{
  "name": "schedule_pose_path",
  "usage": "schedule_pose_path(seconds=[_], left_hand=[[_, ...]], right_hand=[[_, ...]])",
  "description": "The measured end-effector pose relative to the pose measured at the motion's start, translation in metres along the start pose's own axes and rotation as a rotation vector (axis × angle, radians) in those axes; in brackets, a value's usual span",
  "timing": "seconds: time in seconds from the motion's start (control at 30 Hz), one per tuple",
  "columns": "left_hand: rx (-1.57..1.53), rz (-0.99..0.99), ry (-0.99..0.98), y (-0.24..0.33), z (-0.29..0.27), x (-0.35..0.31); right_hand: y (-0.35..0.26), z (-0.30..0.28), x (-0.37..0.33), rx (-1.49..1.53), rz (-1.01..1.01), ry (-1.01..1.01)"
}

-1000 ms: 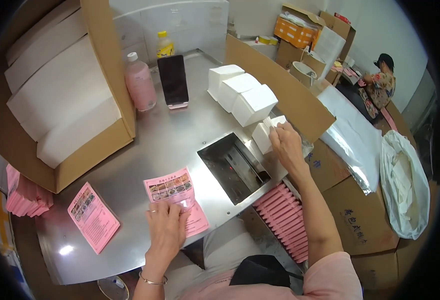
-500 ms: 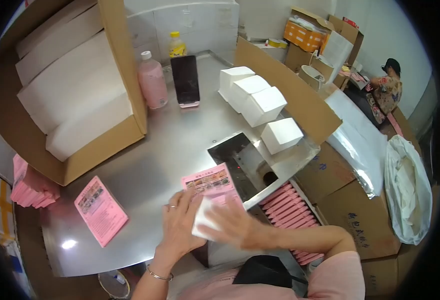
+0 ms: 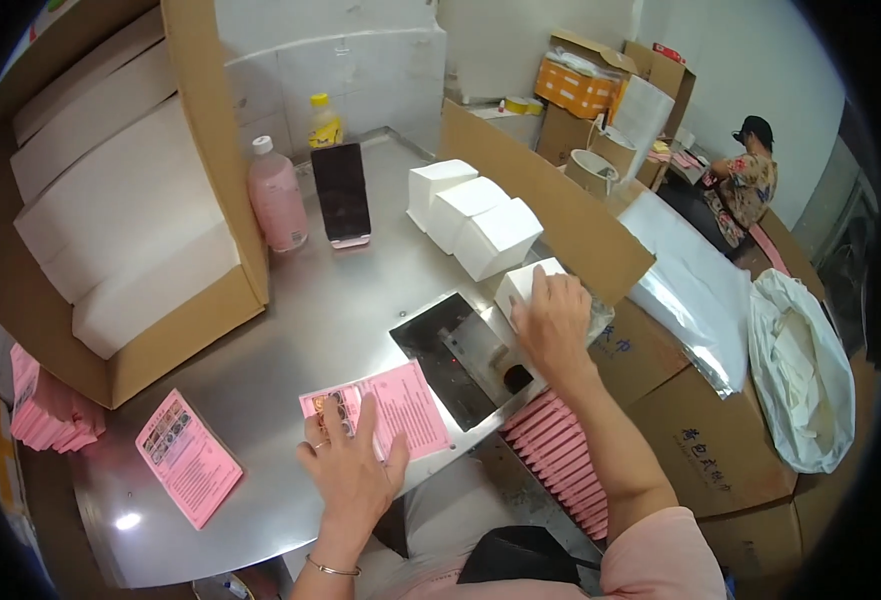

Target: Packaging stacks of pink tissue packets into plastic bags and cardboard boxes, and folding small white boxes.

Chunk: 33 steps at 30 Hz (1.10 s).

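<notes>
My left hand point(image 3: 350, 455) lies with fingers spread on a pink printed paper packet point(image 3: 415, 410), which is flat at the near edge of the metal table point(image 3: 290, 340); whether anything is inside the packet cannot be told. Reaching forward, my right hand point(image 3: 557, 325) has its fingers curled over the nearest stack of white tissues point(image 3: 513, 290); its thumb side partly hides that stack. More white tissue stacks point(image 3: 475, 215) stand in a row just behind. Left of my left hand lies a pile of pink printed papers point(image 3: 188, 460).
A rectangular cutout point(image 3: 445, 360) opens in the table. Below its edge sit rows of pink packets point(image 3: 560, 460). A carton point(image 3: 245, 190) of white stacks, a pink bottle point(image 3: 277, 200) and a phone point(image 3: 342, 195) stand behind. Right are cartons point(image 3: 700, 440); a co-worker point(image 3: 745, 185) sits farther off.
My right hand has left the white tissue it held over the packet and moved to the nearest stack. The packet has turned and now lies flat under my left hand. The view has shifted slightly.
</notes>
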<state>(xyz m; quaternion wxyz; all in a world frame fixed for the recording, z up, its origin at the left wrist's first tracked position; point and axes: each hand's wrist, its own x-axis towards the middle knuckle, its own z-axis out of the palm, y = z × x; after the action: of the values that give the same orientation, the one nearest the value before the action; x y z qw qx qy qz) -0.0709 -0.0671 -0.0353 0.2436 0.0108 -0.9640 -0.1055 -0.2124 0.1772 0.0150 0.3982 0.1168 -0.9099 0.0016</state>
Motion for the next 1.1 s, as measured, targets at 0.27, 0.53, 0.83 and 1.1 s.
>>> schedule_pose_path(seconds=[0.27,0.53,0.83,1.1], left_hand=[[-0.061,0.135,-0.068,0.002,-0.012,0.009],[-0.240,0.327,-0.217,0.004,-0.002,0.007],[-0.461,0.205,-0.212,0.015,-0.012,0.010],[-0.426,0.178,-0.209,-0.028,-0.040,-0.008]], right_hand=[[0.038,0.037,-0.012,0.226,0.121,-0.146],[0.024,0.025,-0.020,0.339,-0.040,0.019],[-0.100,0.004,-0.070,0.534,-0.578,-0.432],[-0.038,0.069,-0.059,0.564,0.011,-0.547]])
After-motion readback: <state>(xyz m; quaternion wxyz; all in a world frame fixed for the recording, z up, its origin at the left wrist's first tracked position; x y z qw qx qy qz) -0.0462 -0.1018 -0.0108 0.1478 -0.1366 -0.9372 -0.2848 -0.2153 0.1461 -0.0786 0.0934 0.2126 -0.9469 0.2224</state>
